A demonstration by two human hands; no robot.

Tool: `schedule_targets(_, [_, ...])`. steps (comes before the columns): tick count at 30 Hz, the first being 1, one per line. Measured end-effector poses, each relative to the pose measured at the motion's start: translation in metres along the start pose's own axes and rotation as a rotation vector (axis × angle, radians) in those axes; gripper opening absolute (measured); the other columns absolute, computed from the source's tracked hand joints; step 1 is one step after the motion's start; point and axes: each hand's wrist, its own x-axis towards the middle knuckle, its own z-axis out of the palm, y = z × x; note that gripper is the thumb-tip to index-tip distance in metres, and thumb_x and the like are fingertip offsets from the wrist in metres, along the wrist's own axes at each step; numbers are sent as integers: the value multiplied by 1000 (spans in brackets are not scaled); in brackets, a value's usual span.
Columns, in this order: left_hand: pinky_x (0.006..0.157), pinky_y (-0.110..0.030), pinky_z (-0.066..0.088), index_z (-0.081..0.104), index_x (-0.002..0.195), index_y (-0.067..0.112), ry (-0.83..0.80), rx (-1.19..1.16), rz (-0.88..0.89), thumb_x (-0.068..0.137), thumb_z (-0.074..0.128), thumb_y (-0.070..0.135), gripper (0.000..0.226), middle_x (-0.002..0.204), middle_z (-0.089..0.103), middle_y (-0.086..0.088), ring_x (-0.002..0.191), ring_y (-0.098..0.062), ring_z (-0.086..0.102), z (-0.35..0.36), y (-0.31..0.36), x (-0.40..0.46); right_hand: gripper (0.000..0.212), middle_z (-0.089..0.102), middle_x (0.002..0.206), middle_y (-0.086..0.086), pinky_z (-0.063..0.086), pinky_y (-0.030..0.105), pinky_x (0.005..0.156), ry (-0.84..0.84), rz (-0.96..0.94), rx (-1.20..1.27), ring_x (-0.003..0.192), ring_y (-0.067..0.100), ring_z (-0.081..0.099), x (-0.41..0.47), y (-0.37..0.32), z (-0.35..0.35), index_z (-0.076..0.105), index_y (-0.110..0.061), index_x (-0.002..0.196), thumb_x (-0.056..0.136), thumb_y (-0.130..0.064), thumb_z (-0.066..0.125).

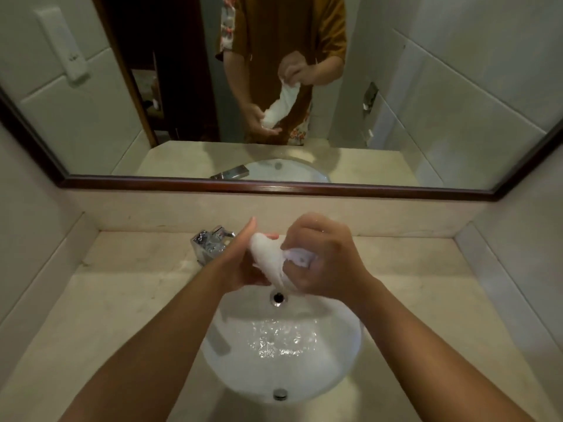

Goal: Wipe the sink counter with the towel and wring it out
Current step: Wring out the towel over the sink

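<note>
Fingers (pixel 248 231) of left hand (pixel 240 263), just right of faucet (pixel 210 242), curled round one end of towel (pixel 268 257); right hand (pixel 323 254) fingers (pixel 301 234) clenched on other end (cloth bulging out between them), above sink (pixel 338 376) set in surface (pixel 122 300).

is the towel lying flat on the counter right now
No, the left hand and the right hand hold the twisted towel up over the sink.

One sink (pixel 335 376) in one desk (pixel 122 300). Above the sink are two hands, the left hand (pixel 240 266) and the right hand (pixel 323 254), and one towel (pixel 268 257). Behind the sink are one faucet (pixel 210 242) and one mirror (pixel 274 187).
</note>
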Motion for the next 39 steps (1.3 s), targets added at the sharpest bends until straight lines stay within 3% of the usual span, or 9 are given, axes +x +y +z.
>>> schedule_targets(5, [47, -23, 51, 65, 109, 19, 27, -111, 83, 93, 51, 44, 32, 77, 64, -7, 55, -20, 64, -21, -22, -8, 6, 64, 68, -1, 49, 25, 62, 374, 256, 74, 66, 12, 60, 13, 8, -10, 68, -10, 64, 64, -8, 62])
schedule_targets(12, [82, -41, 57, 41, 139, 33, 15, -271, 611, 87, 67, 16, 61, 115, 66, -8, 95, -25, 68, -21, -43, -57, 18, 57, 50, 2, 47, 26, 52, 942, 1235, 812, 46, 17, 55, 8, 28, -20, 61, -4, 64, 68, 13, 61])
schedule_targets(15, [93, -35, 52, 24, 144, 45, 9, 140, 892, 64, 61, -14, 107, 120, 60, 2, 107, -22, 62, -19, -61, -66, 23, 63, 70, 14, 60, 43, 67, 836, 1434, 1040, 62, 26, 65, -4, 37, -20, 62, -4, 72, 51, 1, 69])
schedule_targets(18, [88, -32, 53, 22, 147, 45, 432, 797, 1153, 67, 74, -10, 110, 125, 42, -1, 110, -18, 53, -9, -57, -49, 42, 59, 86, 18, 50, 61, 92, 675, 1476, 1270, 82, 33, 64, -9, 36, -19, 58, -5, 75, 34, -5, 69])
schedule_targets(20, [75, -40, 56, 28, 143, 41, 699, 994, 1239, 65, 85, -1, 105, 113, 44, -16, 95, -31, 54, -6, -42, -41, 9, 54, 75, 14, 49, 52, 100, 592, 1480, 1361, 75, 31, 61, -5, 26, -22, 53, -7, 66, 63, -4, 61])
schedule_targets(23, [70, -47, 53, 43, 136, 28, 894, 1167, 1427, 64, 88, 10, 87, 112, 42, -19, 93, -38, 50, -19, -9, -31, 26, 51, 66, 10, 48, 48, 99, 594, 1489, 1468, 66, 28, 57, -4, 19, -20, 50, -7, 56, 82, -2, 45])
schedule_targets(28, [108, -62, 34, 65, 114, 4, 637, 1524, 1677, 76, 79, 25, 46, 139, 48, -22, 132, -40, 43, -33, 43, -25, 8, 53, 73, 10, 43, 50, 107, 618, 1409, 1604, 74, 28, 57, 1, 14, -22, 49, -9, 69, 63, -4, 51])
schedule_targets(34, [75, -40, 57, 51, 128, 11, 362, 1540, 1496, 78, 61, 45, 62, 108, 70, -14, 92, -32, 68, -26, 33, -30, 14, 54, 63, 8, 57, 37, 70, 825, 1346, 1496, 56, 25, 58, 12, 14, -26, 52, -9, 63, 75, -4, 49])
schedule_targets(39, [65, -25, 47, 58, 106, 22, 283, 1123, 825, 59, 64, 22, 47, 89, 68, -2, 78, -30, 65, 0, -6, -16, 15, 53, 58, 7, 44, 24, 51, 910, 1100, 996, 51, 20, 51, 30, 13, -25, 56, -8, 57, 62, 5, 57])
